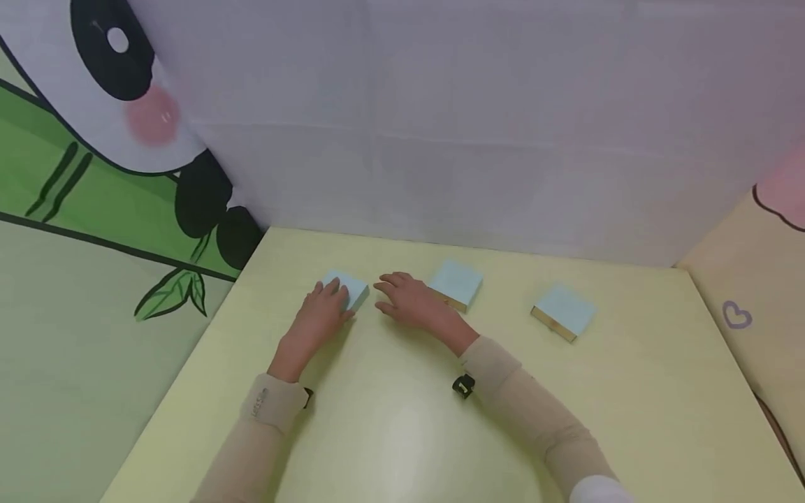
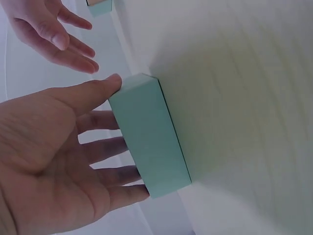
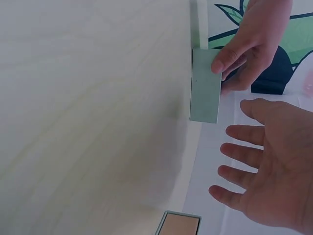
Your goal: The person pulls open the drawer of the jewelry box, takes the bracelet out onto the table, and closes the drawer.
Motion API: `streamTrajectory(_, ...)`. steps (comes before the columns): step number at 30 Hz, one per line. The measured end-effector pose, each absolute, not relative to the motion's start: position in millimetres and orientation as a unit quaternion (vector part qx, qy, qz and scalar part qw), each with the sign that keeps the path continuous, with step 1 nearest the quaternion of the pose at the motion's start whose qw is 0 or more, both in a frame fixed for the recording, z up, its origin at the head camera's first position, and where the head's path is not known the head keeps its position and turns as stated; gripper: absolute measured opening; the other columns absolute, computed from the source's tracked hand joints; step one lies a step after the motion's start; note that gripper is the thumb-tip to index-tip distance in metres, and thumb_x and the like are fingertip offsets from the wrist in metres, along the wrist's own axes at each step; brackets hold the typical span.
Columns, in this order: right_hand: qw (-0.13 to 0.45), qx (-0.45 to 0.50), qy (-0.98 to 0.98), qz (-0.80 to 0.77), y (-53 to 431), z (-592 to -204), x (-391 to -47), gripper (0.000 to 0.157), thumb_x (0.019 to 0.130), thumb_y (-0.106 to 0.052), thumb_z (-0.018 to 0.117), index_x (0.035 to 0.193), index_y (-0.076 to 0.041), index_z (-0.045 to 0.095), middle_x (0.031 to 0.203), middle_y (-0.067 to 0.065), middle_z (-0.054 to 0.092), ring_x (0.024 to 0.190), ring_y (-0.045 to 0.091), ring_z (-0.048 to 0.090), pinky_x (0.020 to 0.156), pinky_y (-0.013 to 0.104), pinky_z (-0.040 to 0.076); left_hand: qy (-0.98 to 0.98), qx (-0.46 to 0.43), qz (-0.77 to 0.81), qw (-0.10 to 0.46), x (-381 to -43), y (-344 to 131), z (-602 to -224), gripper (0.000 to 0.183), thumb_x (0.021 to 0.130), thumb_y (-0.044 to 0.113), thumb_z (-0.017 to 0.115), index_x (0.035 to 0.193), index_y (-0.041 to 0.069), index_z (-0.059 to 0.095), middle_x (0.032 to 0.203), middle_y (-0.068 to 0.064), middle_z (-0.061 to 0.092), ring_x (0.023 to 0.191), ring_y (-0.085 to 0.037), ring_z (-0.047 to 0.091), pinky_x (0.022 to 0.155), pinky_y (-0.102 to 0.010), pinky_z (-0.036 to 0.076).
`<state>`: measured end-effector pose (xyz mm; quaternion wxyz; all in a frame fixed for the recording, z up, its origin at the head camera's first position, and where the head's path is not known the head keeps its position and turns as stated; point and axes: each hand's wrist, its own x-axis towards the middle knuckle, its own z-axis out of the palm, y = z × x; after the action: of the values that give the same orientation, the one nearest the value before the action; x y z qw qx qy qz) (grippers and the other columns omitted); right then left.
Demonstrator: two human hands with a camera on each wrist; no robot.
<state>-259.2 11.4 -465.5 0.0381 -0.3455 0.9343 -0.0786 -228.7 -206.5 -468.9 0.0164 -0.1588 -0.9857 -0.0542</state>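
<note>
- the left box [image 2: 149, 139] lies at the left end of a row of three, toward the far side of the pale yellow table [image 1: 402, 426]; its long plain side faces the person.
- the left hand [image 1: 317, 314] touches this box: the fingers are laid over the top and the thumb meets the near side by a corner. how firmly it grasps, or whether it merely rests there, i cannot tell.
- the right hand [image 1: 411, 300] is free, with nothing in its fingers, which are spread and apart from the left box; it is between that box and the next one.
- the middle box [image 1: 458, 279] sits just beyond the right hand, its tan side turned to the near edge.
- the right box [image 1: 566, 307] is well apart from the left one, a little nearer the person, also showing a tan side. all three tops are light blue.
- both forearms wear beige sleeves [image 1: 541, 412], with a small black device [image 1: 464, 385] at each wrist.
- behind the table hangs a whitish sheet [image 1: 440, 105]; at left is a cartoon face [image 1: 113, 63] over a green band [image 1: 38, 147], and at right a purple heart outline [image 1: 728, 314].
</note>
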Motion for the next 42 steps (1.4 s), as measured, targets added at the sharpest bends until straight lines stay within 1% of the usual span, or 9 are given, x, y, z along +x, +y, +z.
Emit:
streamTrajectory(7,0.027,-0.358,0.931,-0.059,12,-455,-265,0.051,0.101,-0.042,0.039,0.143,-0.015,0.041,0.149,0.006,0.036,0.138,0.026,0.03,0.109,0.04,0.033,-0.972,-0.191,-0.119,-0.064,-241,-221,-455,0.043,0.092,0.009,0.061,0.132,0.004,0.049,0.149,-0.019,0.033,0.133,-0.049,0.029,0.1,-0.063,0.034)
streamTrajectory(11,0.031,-0.354,0.931,-0.079,14,-453,-263,0.05,0.101,-0.04,0.04,0.143,-0.013,0.042,0.149,0.008,0.037,0.138,0.026,0.03,0.109,0.042,0.032,-0.966,-0.173,-0.149,-0.122,-240,-227,-451,0.056,0.094,-0.005,0.049,0.145,0.015,0.038,0.153,-0.018,0.026,0.139,-0.041,0.024,0.105,-0.058,0.032)
streamTrajectory(14,0.032,-0.354,0.93,-0.095,14,-452,-261,0.049,0.101,-0.039,0.041,0.142,-0.012,0.043,0.148,0.009,0.037,0.138,0.027,0.031,0.11,0.042,0.032,-0.968,-0.156,-0.146,-0.134,-238,-228,-449,0.062,0.095,-0.006,0.046,0.149,0.02,0.031,0.152,-0.021,0.026,0.138,-0.039,0.027,0.105,-0.055,0.033)
streamTrajectory(20,0.046,-0.353,0.929,-0.106,16,-455,-255,0.049,0.1,-0.039,0.042,0.142,-0.013,0.043,0.149,0.009,0.036,0.138,0.027,0.03,0.11,0.041,0.031,-0.97,-0.156,-0.145,-0.121,-233,-228,-449,0.064,0.091,-0.011,0.049,0.148,0.014,0.034,0.15,-0.02,0.032,0.138,-0.039,0.026,0.105,-0.054,0.033)
streamTrajectory(23,0.044,-0.345,0.932,-0.097,18,-458,-253,0.049,0.1,-0.04,0.043,0.142,-0.015,0.044,0.149,0.008,0.036,0.138,0.026,0.03,0.11,0.039,0.032,-0.97,-0.171,-0.138,-0.107,-233,-225,-457,0.061,0.092,-0.003,0.053,0.147,0.008,0.032,0.149,-0.019,0.033,0.139,-0.04,0.023,0.108,-0.053,0.03)
streamTrajectory(27,0.043,-0.343,0.935,-0.085,19,-461,-249,0.048,0.1,-0.04,0.043,0.142,-0.016,0.044,0.149,0.007,0.036,0.138,0.025,0.03,0.109,0.039,0.033,-0.971,-0.2,-0.116,-0.068,-231,-215,-467,0.059,0.093,0.02,0.06,0.14,-0.004,0.033,0.146,-0.023,0.035,0.138,-0.042,0.025,0.112,-0.051,0.022)
streamTrajectory(31,0.049,-0.353,0.931,-0.081,19,-458,-249,0.049,0.1,-0.041,0.042,0.142,-0.016,0.044,0.15,0.007,0.035,0.138,0.026,0.03,0.107,0.042,0.036,-0.982,-0.149,-0.11,-0.029,-229,-201,-470,0.058,0.093,0.037,0.058,0.131,-0.004,0.039,0.146,-0.024,0.031,0.135,-0.048,0.023,0.111,-0.056,0.02)
streamTrajectory(35,0.052,-0.354,0.931,-0.076,19,-456,-248,0.049,0.1,-0.041,0.042,0.143,-0.016,0.043,0.15,0.007,0.034,0.139,0.026,0.03,0.106,0.042,0.036,-0.992,-0.07,-0.1,-0.01,-228,-187,-470,0.065,0.094,0.048,0.05,0.135,-0.001,0.037,0.147,-0.024,0.028,0.133,-0.053,0.021,0.105,-0.062,0.025)
streamTrajectory(42,0.044,-0.359,0.927,-0.097,20,-453,-250,0.048,0.1,-0.038,0.044,0.141,-0.013,0.045,0.149,0.01,0.035,0.138,0.028,0.03,0.108,0.043,0.035,-0.999,-0.006,-0.05,-0.011,-231,-169,-469,0.063,0.095,0.053,0.044,0.129,0.0,0.04,0.129,-0.025,0.039,0.114,-0.049,0.037,0.09,-0.06,0.037)
